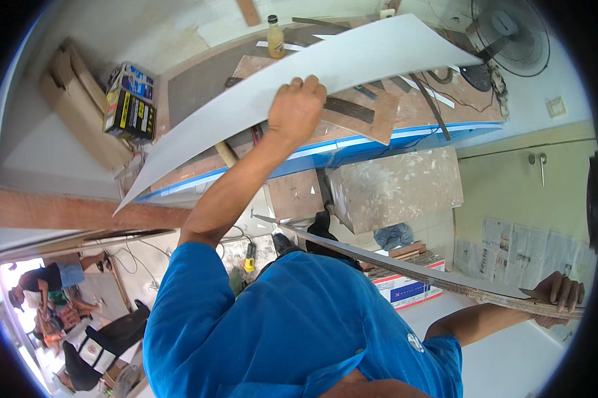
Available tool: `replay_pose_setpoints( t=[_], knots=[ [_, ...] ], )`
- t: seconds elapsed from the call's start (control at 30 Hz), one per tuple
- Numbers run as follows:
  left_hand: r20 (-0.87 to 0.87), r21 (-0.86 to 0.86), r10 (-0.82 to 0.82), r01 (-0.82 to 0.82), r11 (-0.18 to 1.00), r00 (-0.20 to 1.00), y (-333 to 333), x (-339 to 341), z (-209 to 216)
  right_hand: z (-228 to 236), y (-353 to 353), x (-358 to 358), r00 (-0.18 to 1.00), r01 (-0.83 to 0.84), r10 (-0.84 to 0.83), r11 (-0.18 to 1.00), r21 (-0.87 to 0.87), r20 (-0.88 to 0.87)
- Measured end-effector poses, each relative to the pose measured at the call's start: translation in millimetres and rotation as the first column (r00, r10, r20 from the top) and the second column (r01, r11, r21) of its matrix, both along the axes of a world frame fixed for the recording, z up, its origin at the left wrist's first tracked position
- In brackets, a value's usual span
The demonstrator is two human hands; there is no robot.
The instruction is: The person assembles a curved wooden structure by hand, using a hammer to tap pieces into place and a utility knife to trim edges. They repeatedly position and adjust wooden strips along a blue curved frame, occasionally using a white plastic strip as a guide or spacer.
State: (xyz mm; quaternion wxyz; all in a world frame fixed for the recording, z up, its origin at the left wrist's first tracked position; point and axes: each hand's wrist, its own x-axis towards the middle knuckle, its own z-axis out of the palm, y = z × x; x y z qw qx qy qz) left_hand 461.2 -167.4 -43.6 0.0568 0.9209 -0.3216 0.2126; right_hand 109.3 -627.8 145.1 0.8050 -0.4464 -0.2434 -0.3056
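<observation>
My left hand (297, 109) is closed over the near edge of a long, thin white sheet (372, 50), which bows across the workbench from the left to the far right. To the right, my right hand (559, 297) grips the end of a long narrow strip of board (392, 264). Its face is grey and its edge brown and rough. The strip slants across in front of my body, with its far tip near the floor at the middle. Beneath the sheet, near my left hand, lie a small board (378, 118) with a dark strip and a wooden handle (226, 154).
The workbench (193, 86) has a blue-taped front edge. On it stand a yellow bottle (275, 40) and a black fan (504, 30); a yellow-black box (130, 113) is at left. A paint-spotted box (398, 189) stands below. A yellow power tool (250, 257) lies on the floor. People are at lower left.
</observation>
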Motion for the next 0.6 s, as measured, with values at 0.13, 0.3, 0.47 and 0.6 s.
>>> replay_pose_setpoints(
  t=[0.13,0.3,0.47,0.6],
  knots=[
    [-0.077,-0.096,-0.071,0.063,0.993,0.995,-3.4,-30.0,-43.8,3.0,8.1,5.2,1.0,0.001,-0.001,1.0,0.029,-0.012],
    [-0.141,-0.035,0.012,-0.017,0.999,0.99,-0.9,-29.2,-63.3,-4.4,-23.9,-15.2,0.997,0.081,-0.081,0.994,-0.069,0.015],
    [-0.02,-0.047,0.1,-0.101,0.994,0.995,22.3,18.6,15.7,-11.2,1.7,-15.0,1.0,0.008,-0.008,1.0,-0.007,0.009],
    [-0.188,-0.031,0.29,-0.301,0.953,0.938,29.9,53.0,55.0,-8.6,20.7,-25.2,0.995,0.095,-0.094,0.995,-0.009,0.04]
  ],
)
